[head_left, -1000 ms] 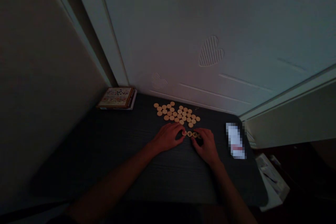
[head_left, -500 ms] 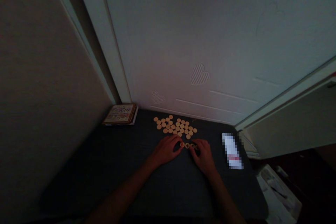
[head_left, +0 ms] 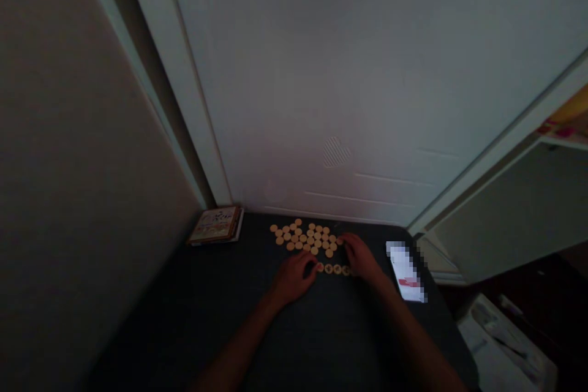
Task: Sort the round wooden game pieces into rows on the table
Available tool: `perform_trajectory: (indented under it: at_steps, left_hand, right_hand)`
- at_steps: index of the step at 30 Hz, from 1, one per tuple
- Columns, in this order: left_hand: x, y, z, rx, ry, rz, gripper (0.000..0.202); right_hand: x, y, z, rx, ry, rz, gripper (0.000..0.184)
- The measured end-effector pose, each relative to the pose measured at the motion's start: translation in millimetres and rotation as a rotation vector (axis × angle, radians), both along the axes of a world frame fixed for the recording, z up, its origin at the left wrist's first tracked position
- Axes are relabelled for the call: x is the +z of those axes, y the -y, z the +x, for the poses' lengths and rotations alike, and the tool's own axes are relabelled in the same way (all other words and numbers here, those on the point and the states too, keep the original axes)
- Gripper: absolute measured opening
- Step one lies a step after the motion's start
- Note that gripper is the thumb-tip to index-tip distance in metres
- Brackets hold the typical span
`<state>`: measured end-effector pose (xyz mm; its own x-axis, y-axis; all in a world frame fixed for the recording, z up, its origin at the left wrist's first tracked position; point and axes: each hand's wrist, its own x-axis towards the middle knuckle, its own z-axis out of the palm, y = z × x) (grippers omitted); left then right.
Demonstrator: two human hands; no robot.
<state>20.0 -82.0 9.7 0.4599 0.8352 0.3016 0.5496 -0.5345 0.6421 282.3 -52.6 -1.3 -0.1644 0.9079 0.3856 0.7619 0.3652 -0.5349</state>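
Observation:
Several round wooden discs (head_left: 318, 244) lie in a loose patch on the dark table, their upper faces plain. Nearer to me, a short row of discs (head_left: 337, 269) shows dark markings. My left hand (head_left: 294, 275) rests at the row's left end, thumb and forefinger curled together against the leftmost disc (head_left: 320, 267), which has a reddish mark. Over the patch's right edge reaches my right hand (head_left: 361, 255), its fingertips closed on a plain disc (head_left: 340, 241). That hand partly covers the row's right end.
A small stack of books (head_left: 215, 225) lies at the table's back left corner. To the right is a phone (head_left: 405, 272) with a lit, blurred screen. A pale panel with heart patterns (head_left: 336, 152) rises behind the table (head_left: 220, 294). A white box (head_left: 509, 343) stands lower right.
My right hand has moved from the marked row up to the patch's right edge. My left hand stays at the row's left end. The view has tilted up slightly.

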Motion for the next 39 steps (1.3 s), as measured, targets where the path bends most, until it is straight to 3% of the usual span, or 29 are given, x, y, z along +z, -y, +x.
perform_trajectory:
  at_steps: [6, 17, 21, 26, 30, 39]
  left_hand:
    - [-0.9, 0.2, -2.1, 0.041, 0.023, -0.037, 0.016]
    - [-10.0, -4.9, -1.3, 0.132, 0.090, -0.100, 0.019]
    - [-11.1, -5.9, -0.7, 0.147, 0.109, -0.139, 0.022]
    - [-9.6, -8.0, -1.3, 0.169, 0.163, -0.175, 0.026]
    - [-9.0, -5.9, -3.6, 0.178, 0.195, -0.182, 0.025]
    - [-11.1, 35.9, -16.4, 0.154, 0.134, -0.247, 0.030]
  right_hand:
    - [6.9, -20.4, 2.6, 0.069, 0.039, -0.068, 0.021]
    - [12.4, -14.0, 0.1, 0.002, -0.036, -0.060, 0.022]
    - [15.5, 9.4, -17.8, -0.012, -0.100, -0.015, 0.023]
    - [9.8, 57.7, -62.7, 0.004, -0.268, 0.049, 0.026]
    - [2.1, 90.7, -98.0, -0.089, -0.382, 0.076, 0.023]
    - [-21.3, 123.3, -123.0, -0.182, -0.539, 0.041, 0.025]
